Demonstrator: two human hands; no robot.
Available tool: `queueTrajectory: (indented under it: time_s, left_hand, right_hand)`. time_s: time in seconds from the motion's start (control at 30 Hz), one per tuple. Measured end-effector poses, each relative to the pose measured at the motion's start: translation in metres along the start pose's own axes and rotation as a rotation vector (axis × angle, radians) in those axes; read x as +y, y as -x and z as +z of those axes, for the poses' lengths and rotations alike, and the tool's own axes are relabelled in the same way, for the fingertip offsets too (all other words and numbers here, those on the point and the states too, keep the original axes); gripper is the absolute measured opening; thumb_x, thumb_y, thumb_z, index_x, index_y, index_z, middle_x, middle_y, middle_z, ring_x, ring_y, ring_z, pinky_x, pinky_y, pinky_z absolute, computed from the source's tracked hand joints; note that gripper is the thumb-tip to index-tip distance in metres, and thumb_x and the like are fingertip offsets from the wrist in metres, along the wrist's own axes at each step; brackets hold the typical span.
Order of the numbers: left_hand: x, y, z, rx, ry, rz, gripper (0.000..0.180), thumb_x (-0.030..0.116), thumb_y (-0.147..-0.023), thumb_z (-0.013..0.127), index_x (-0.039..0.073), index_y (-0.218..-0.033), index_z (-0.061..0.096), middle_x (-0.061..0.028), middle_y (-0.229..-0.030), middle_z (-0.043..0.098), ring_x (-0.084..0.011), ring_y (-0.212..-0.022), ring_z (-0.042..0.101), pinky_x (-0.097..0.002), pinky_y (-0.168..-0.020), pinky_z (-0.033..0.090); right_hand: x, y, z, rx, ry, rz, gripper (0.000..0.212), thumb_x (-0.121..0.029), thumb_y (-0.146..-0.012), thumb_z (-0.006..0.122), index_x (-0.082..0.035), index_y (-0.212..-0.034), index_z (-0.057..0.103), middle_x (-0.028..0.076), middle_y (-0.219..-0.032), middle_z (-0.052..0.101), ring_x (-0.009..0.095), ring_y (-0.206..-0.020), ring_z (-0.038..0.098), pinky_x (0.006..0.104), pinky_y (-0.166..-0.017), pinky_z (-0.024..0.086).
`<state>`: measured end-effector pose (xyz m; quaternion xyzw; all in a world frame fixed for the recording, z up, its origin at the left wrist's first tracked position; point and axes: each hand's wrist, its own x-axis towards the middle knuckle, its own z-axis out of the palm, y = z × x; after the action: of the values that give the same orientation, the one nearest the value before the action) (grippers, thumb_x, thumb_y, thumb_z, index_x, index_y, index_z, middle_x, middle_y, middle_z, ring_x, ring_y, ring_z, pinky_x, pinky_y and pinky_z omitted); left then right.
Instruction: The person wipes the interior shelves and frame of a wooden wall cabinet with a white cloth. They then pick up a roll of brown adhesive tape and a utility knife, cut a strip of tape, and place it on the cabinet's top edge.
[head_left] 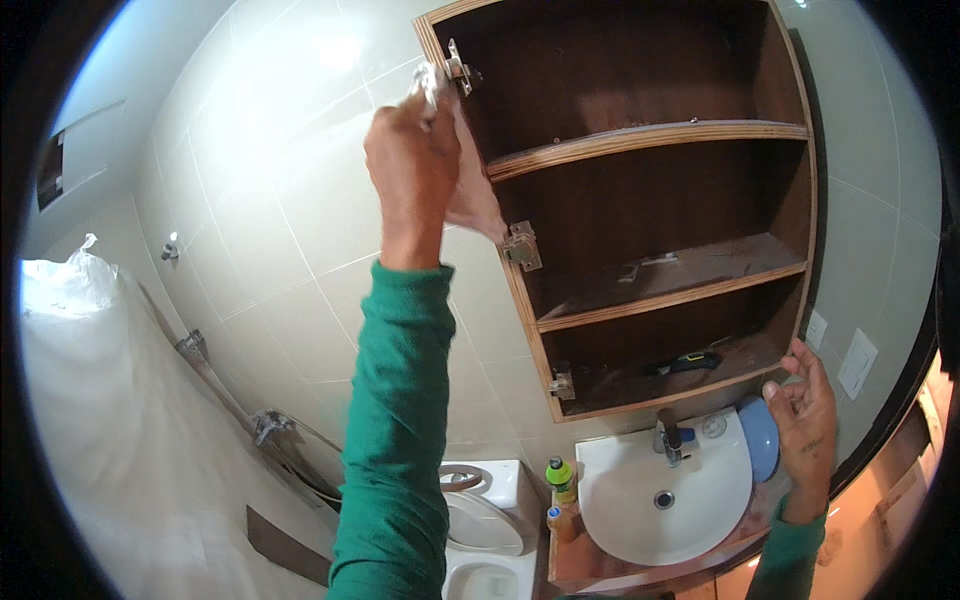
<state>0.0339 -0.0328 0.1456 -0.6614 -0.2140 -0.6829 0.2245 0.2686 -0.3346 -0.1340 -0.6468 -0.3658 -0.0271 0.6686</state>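
My left hand [412,165], in a green sleeve, is raised and closed on a pale cloth [470,190], pressing it against the left front edge of a dark wooden wall cabinet [660,135] near its top hinge [460,70]. The cabinet has no door and three plywood-edged shelves. My right hand [808,415] hangs open with spread fingers just below the cabinet's lower right corner, holding nothing. A dark tool with a yellow part [685,362] lies on the bottom shelf.
Below the cabinet is a white round sink [625,510] with a tap [670,437] and a blue bowl [762,435]. Two bottles [562,490] stand beside a white toilet [485,525]. A white sheet [120,430] covers the left. Tiled wall behind.
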Motion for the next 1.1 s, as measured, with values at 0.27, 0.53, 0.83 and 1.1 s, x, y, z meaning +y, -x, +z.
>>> queueTrajectory:
  time_s: [0.27, 0.53, 0.83, 1.1]
  left_hand:
    - [-0.014, 0.017, -0.025, -0.552, 0.024, 0.244, 0.023, 0.025, -0.096, 0.072, 0.004, -0.099, 0.081, -0.0185, -0.08, 0.075, -0.0273, -0.067, 0.073, -0.0395, -0.062, 0.059]
    - [0.061, 0.135, -0.101, -0.275, 0.657, -0.112, 0.039, 0.015, -0.084, 0.069, 0.002, -0.12, 0.072, -0.0199, -0.095, 0.063, -0.0348, -0.086, 0.067, -0.0445, -0.075, 0.056]
    - [0.079, 0.178, -0.115, -0.359, 1.183, -0.223, 0.06, 0.033, -0.095, 0.06, -0.005, -0.142, 0.055, -0.0323, -0.118, 0.052, -0.0459, -0.096, 0.065, -0.0483, -0.084, 0.055]
    - [0.028, 0.136, -0.082, -0.284, 1.547, -0.672, 0.035, 0.025, -0.098, 0.073, 0.0, -0.121, 0.069, -0.0077, -0.099, 0.074, -0.0121, -0.089, 0.068, -0.0291, -0.077, 0.056]
  right_hand:
    - [-0.048, -0.003, 0.044, -0.155, -0.094, -0.079, 0.064, -0.015, -0.094, 0.071, 0.002, -0.15, 0.047, 0.018, -0.133, 0.06, 0.013, -0.088, 0.06, 0.0286, -0.082, 0.053]
    - [-0.096, 0.004, 0.086, -0.413, -0.415, -0.362, 0.105, -0.056, -0.084, 0.08, -0.001, -0.16, 0.032, 0.016, -0.149, 0.047, 0.022, -0.128, 0.053, 0.0346, -0.107, 0.04]
    - [-0.146, 0.039, 0.14, -0.243, -0.409, -0.423, 0.122, -0.072, -0.08, 0.073, -0.004, -0.165, 0.017, 0.018, -0.164, 0.034, 0.03, -0.149, 0.037, 0.0433, -0.123, 0.031]
    - [-0.145, 0.02, 0.155, -0.355, -0.103, -0.649, 0.101, -0.044, -0.094, 0.072, 0.0, -0.165, 0.016, 0.026, -0.162, 0.034, 0.03, -0.138, 0.047, 0.0401, -0.113, 0.04]
